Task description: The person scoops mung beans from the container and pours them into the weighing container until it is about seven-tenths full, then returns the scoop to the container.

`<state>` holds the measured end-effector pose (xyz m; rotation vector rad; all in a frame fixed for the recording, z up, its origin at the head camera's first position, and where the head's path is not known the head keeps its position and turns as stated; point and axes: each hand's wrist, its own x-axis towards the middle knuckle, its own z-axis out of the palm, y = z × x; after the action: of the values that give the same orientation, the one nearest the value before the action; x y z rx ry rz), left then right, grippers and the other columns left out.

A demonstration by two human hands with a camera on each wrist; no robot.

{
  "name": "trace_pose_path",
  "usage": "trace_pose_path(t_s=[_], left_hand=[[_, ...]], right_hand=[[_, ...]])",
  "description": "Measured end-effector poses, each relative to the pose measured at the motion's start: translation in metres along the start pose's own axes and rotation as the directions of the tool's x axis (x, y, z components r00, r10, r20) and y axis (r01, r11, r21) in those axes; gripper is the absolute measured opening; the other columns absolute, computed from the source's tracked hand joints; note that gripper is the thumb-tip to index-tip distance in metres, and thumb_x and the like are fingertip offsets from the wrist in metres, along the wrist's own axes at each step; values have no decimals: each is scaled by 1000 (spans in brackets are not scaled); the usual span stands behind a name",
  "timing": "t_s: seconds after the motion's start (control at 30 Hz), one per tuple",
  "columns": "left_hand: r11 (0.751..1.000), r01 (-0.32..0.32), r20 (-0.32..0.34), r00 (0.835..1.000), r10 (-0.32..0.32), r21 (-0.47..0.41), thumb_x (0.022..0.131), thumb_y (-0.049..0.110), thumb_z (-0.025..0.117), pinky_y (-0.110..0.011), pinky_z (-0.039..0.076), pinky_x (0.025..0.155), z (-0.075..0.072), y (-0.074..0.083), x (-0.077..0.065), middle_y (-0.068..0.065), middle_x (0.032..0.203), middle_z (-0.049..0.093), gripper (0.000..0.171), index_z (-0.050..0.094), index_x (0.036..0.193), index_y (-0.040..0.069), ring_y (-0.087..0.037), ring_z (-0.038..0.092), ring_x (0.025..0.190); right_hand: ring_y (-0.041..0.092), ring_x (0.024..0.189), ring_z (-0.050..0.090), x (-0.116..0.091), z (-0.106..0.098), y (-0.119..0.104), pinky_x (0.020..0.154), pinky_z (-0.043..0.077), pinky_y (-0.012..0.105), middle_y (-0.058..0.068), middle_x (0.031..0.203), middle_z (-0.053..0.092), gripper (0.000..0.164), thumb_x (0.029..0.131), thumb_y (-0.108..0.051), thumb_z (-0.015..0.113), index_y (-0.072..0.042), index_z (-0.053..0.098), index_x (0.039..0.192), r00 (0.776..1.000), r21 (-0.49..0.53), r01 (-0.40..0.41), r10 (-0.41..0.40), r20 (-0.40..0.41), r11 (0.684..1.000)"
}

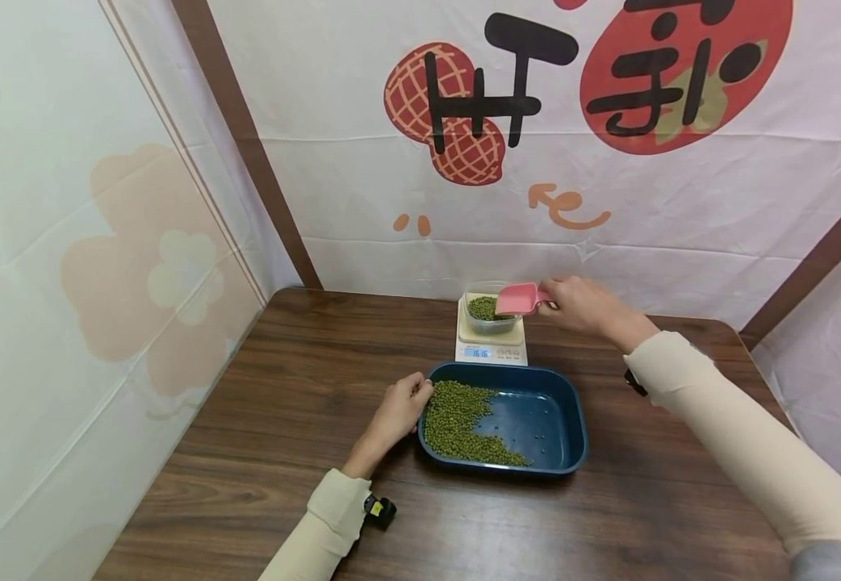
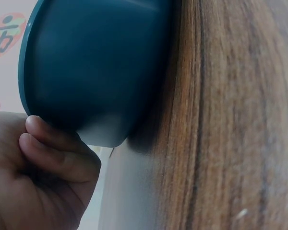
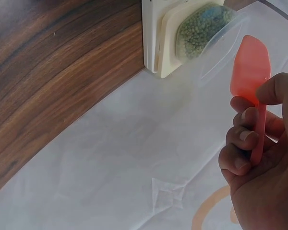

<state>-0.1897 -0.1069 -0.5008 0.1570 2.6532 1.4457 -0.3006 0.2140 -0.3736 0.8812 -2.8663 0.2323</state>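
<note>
My right hand (image 1: pixel 586 307) grips a pink scoop (image 1: pixel 517 299) by its handle, fingers curled round it with the thumb on top. The scoop's head hangs over a clear plastic container (image 1: pixel 491 326) partly filled with green mung beans (image 3: pixel 201 32). That container stands on a white kitchen scale (image 1: pixel 464 353) with a lit display. At the near side, a dark blue tray (image 1: pixel 579 420) holds more mung beans (image 1: pixel 457 420), heaped along its left and front. My left hand (image 1: pixel 400 410) pinches the tray's left rim; in the left wrist view its curled fingers (image 2: pixel 62 165) lie against the tray's wall.
Everything stands on a dark wood-grain table (image 1: pixel 304 403). A printed white cloth (image 1: pixel 362 169) hangs close behind its back edge, and another pale cloth panel (image 1: pixel 101 242) runs along the left side. The scale sits right behind the tray.
</note>
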Motion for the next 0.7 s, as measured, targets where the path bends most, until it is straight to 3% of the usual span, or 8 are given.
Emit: trace_pose_path(t_s=[0.7], left_hand=[[1000,3,-8,1000,-3,6,104,31,41,-28,44,39,2,1,0,-4,53,42,34,46,76,11,-16,44,38]], right_hand=[[14,54,42,-26,-1,-11,51,35,28,0,64,42,10,87,-15,64,-8,58,87,984,24,156,-153,-90,987]])
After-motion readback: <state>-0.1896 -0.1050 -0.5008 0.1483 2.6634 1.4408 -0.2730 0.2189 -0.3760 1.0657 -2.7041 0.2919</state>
